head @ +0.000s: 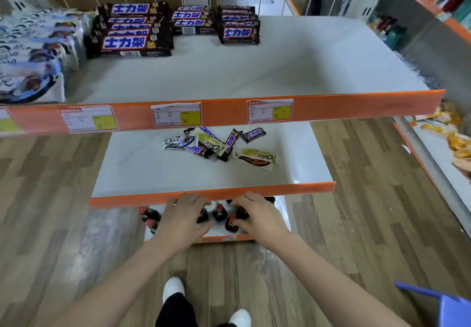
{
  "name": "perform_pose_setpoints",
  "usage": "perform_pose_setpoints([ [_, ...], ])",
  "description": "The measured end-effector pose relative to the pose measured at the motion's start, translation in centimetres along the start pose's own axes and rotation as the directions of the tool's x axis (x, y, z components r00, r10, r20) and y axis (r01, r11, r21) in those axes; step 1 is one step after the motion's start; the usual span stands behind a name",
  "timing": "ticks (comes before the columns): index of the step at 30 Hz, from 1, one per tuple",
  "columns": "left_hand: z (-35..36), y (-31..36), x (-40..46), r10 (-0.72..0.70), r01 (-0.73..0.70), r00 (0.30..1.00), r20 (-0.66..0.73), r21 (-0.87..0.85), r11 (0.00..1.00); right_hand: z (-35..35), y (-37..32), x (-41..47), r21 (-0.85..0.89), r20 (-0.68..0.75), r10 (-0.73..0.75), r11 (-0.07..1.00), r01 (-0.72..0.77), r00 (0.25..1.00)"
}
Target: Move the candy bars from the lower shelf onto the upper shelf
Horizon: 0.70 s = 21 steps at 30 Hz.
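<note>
On the lower shelf (153, 171), toward its far side, the loose candy bars (219, 144) lie in a small jumbled heap. My left hand (184, 215) and right hand (257, 215) hover at that shelf's near orange edge, fingers loosely curled, holding nothing. On the upper shelf (280, 66), stacked bars (132, 30) sit far left beside white packets (33, 53).

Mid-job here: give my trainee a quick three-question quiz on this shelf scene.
1. True or false: the left hand holds a candy bar.
2. Where is the loose candy pile? A upper shelf; B lower shelf; C floor.
3. What stands beneath the lower shelf, by the right hand?

Key: 1 false; 2 B; 3 dark bottles with red caps.
</note>
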<state>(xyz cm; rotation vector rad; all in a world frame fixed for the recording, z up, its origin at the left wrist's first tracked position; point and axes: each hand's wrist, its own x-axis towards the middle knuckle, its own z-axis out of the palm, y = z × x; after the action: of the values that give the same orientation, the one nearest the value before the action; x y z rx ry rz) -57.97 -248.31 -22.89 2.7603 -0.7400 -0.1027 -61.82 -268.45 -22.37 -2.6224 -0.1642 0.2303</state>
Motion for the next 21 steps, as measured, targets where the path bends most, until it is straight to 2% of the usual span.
perform_pose_setpoints([
  [3,0.8,-1.2,1.5,-0.002,0.001,0.998,0.058,0.015,1.000,0.2,0.9,1.1,0.003,0.006,-0.010,1.000,0.010,1.000],
  [11,4.0,-3.8,6.3,-0.009,0.008,0.999,0.035,0.025,1.000,1.7,4.5,5.4,-0.059,-0.033,0.004,0.998,-0.006,0.999],
  [17,6.9,-4.3,9.4,-0.058,0.060,0.996,0.066,-0.033,0.998,3.2,7.0,9.5,-0.059,-0.051,0.006,0.998,-0.009,0.999],
  [21,8.8,-4.6,10.9,-0.064,0.065,0.990,0.124,-0.006,0.998,4.8,8.9,11.5,-0.050,-0.105,-0.010,0.999,0.004,0.994],
])
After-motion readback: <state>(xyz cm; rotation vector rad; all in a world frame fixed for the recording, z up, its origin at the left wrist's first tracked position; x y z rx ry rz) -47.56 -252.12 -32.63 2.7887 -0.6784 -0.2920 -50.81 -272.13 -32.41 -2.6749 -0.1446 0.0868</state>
